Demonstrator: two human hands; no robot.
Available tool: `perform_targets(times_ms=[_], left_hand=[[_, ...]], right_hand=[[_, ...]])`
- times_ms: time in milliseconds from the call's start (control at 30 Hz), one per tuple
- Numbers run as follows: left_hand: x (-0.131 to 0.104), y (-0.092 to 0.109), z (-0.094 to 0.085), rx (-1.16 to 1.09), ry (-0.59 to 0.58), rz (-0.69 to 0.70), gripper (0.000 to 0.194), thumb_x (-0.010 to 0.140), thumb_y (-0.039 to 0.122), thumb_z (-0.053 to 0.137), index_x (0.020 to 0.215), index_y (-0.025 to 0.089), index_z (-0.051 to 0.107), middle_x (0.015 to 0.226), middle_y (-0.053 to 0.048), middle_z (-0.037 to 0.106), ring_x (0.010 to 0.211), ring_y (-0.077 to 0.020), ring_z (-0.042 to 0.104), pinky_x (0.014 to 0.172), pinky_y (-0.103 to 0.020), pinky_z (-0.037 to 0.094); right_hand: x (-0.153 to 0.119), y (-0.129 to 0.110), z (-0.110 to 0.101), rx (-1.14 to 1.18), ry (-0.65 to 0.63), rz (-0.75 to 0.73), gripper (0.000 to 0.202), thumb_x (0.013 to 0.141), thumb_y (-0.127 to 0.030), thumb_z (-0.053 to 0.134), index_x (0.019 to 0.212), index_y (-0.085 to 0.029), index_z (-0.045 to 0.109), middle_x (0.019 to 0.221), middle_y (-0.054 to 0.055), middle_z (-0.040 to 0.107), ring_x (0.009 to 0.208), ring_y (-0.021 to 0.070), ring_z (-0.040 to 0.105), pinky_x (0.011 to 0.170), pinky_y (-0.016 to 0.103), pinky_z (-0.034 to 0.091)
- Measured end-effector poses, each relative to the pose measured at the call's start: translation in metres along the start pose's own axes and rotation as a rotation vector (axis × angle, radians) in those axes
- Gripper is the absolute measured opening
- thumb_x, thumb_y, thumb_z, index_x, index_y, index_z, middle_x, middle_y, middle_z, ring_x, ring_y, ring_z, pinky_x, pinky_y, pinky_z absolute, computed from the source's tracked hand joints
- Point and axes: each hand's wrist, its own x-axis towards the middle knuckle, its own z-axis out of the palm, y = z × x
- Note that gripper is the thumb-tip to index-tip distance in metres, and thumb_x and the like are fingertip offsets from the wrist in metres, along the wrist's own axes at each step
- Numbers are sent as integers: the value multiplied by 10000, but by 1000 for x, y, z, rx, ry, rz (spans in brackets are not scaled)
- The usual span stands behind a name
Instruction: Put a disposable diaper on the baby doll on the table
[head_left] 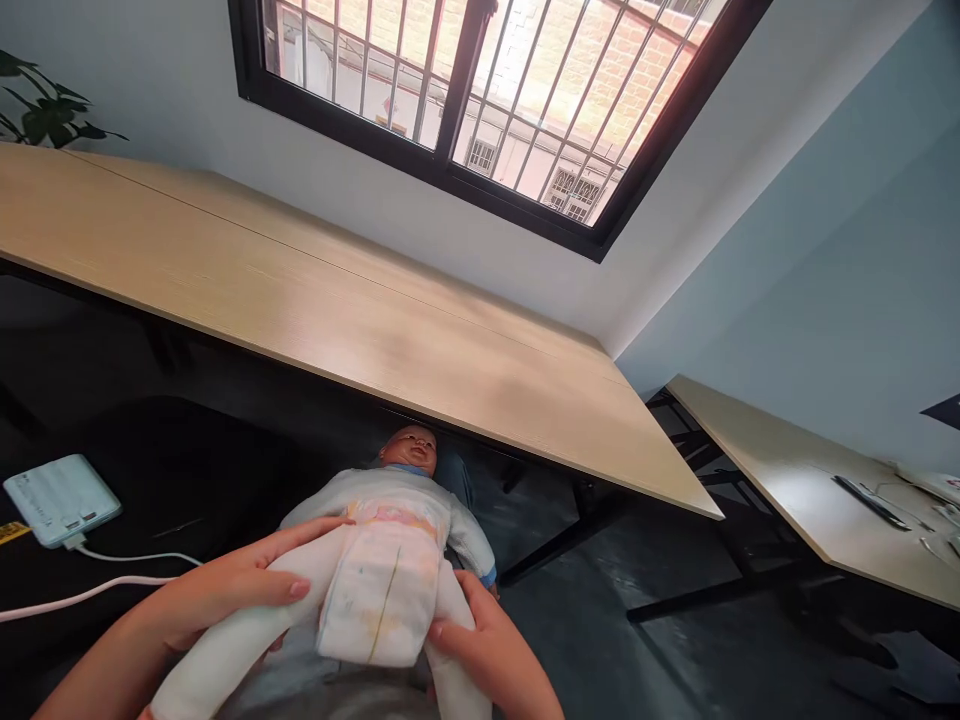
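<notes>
A baby doll lies on its back across my lap, its head under the table's edge. It wears a white top with blue trim and white leggings, with a diaper fastened over them. A yellow-green line runs down the diaper's front. My left hand is wrapped round the doll's leg on the left, thumb on top. Around the other leg, close beside the diaper, my right hand is closed, its fingers partly hidden beneath.
A long wooden table stands just ahead under a barred window. At left, a white power bank with a cable lies on a black surface. Another table on the right holds a dark slim object and cables.
</notes>
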Motion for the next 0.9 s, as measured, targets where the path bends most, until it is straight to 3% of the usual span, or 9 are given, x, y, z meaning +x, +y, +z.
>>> perform_targets(times_ms=[100, 200, 267, 300, 400, 467, 567, 700, 900], left_hand=[[-4, 0, -9, 269, -25, -40, 987, 617, 468, 877, 1548, 357, 572, 1396, -19, 708, 1241, -398, 657, 1000, -363, 549], [1, 3, -12, 408, -26, -38, 853, 730, 506, 831, 1526, 327, 581, 1180, -21, 746, 1101, -322, 673, 901, -313, 524], [14, 5, -9, 452, -2, 2, 548, 877, 611, 690, 1294, 255, 709, 962, -22, 698, 910, -260, 642, 756, -289, 476], [22, 6, -6, 473, 39, 28, 493, 926, 656, 608, 1118, 219, 730, 873, -19, 648, 831, -237, 603, 696, -285, 434], [51, 6, 9, 559, 239, 76, 566, 956, 727, 478, 782, 199, 582, 740, -9, 537, 724, -211, 516, 632, -299, 332], [68, 4, 21, 652, 325, 72, 540, 928, 716, 513, 746, 208, 532, 712, -11, 542, 707, -218, 520, 632, -317, 301], [85, 0, 31, 798, 330, 54, 407, 878, 582, 602, 726, 214, 519, 688, -23, 570, 683, -228, 535, 625, -344, 258], [90, -7, 27, 870, 270, 76, 282, 894, 424, 525, 710, 210, 522, 697, -31, 579, 688, -225, 532, 639, -362, 249], [86, -11, 16, 766, 240, 119, 301, 917, 428, 464, 712, 210, 500, 714, -6, 538, 718, -205, 505, 660, -337, 270]], right_hand=[[-9, 0, -21, -346, -56, -7, 383, 653, -292, 828, 1022, -261, 730, 1058, 56, 747, 1040, 326, 686, 869, 376, 517], [-7, -5, -37, -419, -29, -48, 390, 712, -332, 805, 1084, -247, 723, 1013, 45, 737, 942, 274, 677, 813, 343, 500], [5, -11, -39, -370, 103, -139, 307, 816, -375, 710, 1074, -209, 689, 938, 45, 706, 854, 233, 647, 764, 326, 480], [13, -13, -36, -341, 176, -186, 263, 857, -399, 664, 1027, -199, 671, 894, 42, 685, 822, 221, 630, 743, 320, 468], [42, -17, -14, -342, 305, -244, 277, 912, -475, 601, 850, -206, 611, 807, 40, 646, 778, 217, 595, 695, 316, 424], [57, -15, 3, -441, 360, -220, 304, 902, -492, 624, 784, -216, 574, 805, 50, 647, 777, 229, 584, 676, 321, 389], [69, -10, 20, -559, 404, -200, 271, 868, -429, 667, 753, -226, 529, 811, 54, 644, 776, 237, 576, 670, 325, 358], [71, -4, 21, -588, 392, -207, 203, 892, -289, 579, 722, -227, 486, 776, 40, 622, 754, 221, 551, 669, 317, 335], [80, 10, 18, -541, 410, -229, 198, 917, -223, 472, 720, -222, 462, 796, 43, 618, 800, 222, 545, 708, 313, 342]])
